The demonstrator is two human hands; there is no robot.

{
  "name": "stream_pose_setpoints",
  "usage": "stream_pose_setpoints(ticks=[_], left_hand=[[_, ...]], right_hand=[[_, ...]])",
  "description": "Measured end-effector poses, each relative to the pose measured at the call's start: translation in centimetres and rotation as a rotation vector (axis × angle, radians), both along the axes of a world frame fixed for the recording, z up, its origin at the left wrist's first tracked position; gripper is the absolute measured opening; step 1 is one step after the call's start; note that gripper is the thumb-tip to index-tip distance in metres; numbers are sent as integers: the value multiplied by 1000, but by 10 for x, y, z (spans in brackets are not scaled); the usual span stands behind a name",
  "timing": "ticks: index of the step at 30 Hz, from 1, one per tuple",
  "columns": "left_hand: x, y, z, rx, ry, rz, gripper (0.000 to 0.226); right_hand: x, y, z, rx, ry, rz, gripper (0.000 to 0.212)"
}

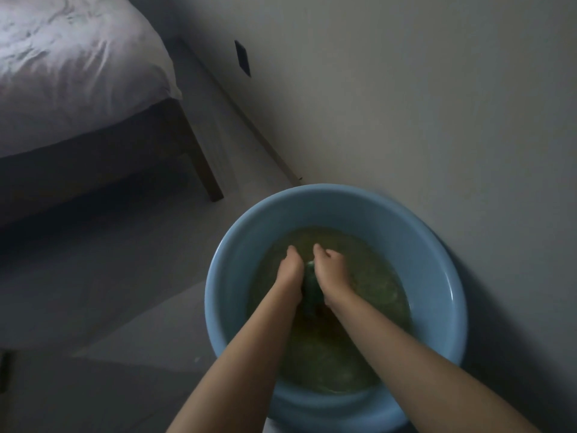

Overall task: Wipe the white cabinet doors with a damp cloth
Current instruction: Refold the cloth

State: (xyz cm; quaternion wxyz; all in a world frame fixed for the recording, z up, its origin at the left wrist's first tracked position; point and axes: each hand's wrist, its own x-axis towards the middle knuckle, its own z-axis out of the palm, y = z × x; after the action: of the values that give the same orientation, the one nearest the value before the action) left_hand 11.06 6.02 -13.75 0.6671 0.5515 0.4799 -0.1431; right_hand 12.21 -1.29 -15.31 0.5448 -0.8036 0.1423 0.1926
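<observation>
A round light-blue basin (437, 264) stands on the floor and holds murky yellowish water. Over its middle my left hand (290, 265) and my right hand (332, 268) both grip a dark green cloth (312, 284), which is bunched between them just above or in the water. Only a small part of the cloth shows between my wrists. The fingers of both hands curl round it. The white surface (421, 104) rises directly behind the basin on the right.
A bed (71, 73) with a pale rumpled cover and a dark wooden leg (203, 164) stands at the upper left. A small dark plate (243, 57) sits on the white surface. Grey floor (109, 276) stretches left of the basin.
</observation>
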Motion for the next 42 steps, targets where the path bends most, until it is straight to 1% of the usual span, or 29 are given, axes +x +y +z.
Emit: stream_pose_setpoints(ticks=[3, 5, 6, 9, 12, 14, 16, 17, 19, 21, 22, 23, 24, 26, 27, 28, 29, 31, 33, 35, 37, 39, 42], left_hand=[[3, -9, 5, 72, -58, -14, 45], [5, -15, 7, 139, -77, -29, 50], [5, -18, 8, 163, -84, -28, 53], [7, -21, 9, 216, -102, -27, 56], [3, -27, 7, 251, -111, -100, 57], [0, -25, 4, 296, -118, -130, 56], [-2, -13, 5, 390, -140, -145, 57], [-2, -3, 5, 425, -152, -134, 58], [2, 14, 1, 387, -144, -81, 56], [5, 22, -3, 275, -97, -71, 57], [5, 20, -3, 225, -72, -97, 58], [4, 17, -5, 186, -46, -124, 60], [4, 12, -6, 148, -27, -134, 61], [4, 5, -7, 58, -19, -106, 62], [4, 2, -6, 23, -27, -87, 62], [4, 1, -3, 8, -32, -72, 61], [4, 1, -2, 15, -48, -62, 59], [5, 1, -1, 68, -150, -92, 53], [6, -2, 4, 122, -218, -119, 49], [6, -6, 14, 100, -180, -83, 52], [7, -10, 20, 82, -145, -49, 56], [7, -15, 21, 106, -117, -52, 59], [2, -20, 19, 217, -117, -86, 59]], right_hand=[[-9, 5, 10, 118, -213, -91, 33], [-7, 5, 13, 168, -255, -110, 35], [-4, 4, 12, 181, -266, -117, 39], [3, -1, 6, 146, -291, -106, 53], [11, -9, -1, 32, -237, -18, 55], [18, -16, -6, -87, -190, 49, 55], [26, -29, -9, -220, -159, 42, 52], [28, -35, -11, -296, -175, 33, 51], [28, -45, -18, -455, -200, 28, 50], [22, -44, -23, -579, -106, 92, 52], [18, -40, -24, -573, -13, 118, 54], [16, -33, -22, -525, 83, 137, 55], [15, -27, -18, -424, 159, 119, 56], [10, -16, -7, -65, 264, -37, 49], [5, -11, -1, 75, 268, -98, 42], [0, -7, 4, 146, 220, -110, 33], [-4, -2, 7, 184, 144, -96, 29], [-10, 7, 17, 215, -23, -45, 30], [-8, 12, 23, 167, -157, -12, 32], [-2, 12, 24, 82, -275, -8, 37], [3, 7, 22, 14, -402, 3, 46], [10, 1, 19, -68, -440, 49, 53], [17, -9, 10, -218, -374, 146, 57]])
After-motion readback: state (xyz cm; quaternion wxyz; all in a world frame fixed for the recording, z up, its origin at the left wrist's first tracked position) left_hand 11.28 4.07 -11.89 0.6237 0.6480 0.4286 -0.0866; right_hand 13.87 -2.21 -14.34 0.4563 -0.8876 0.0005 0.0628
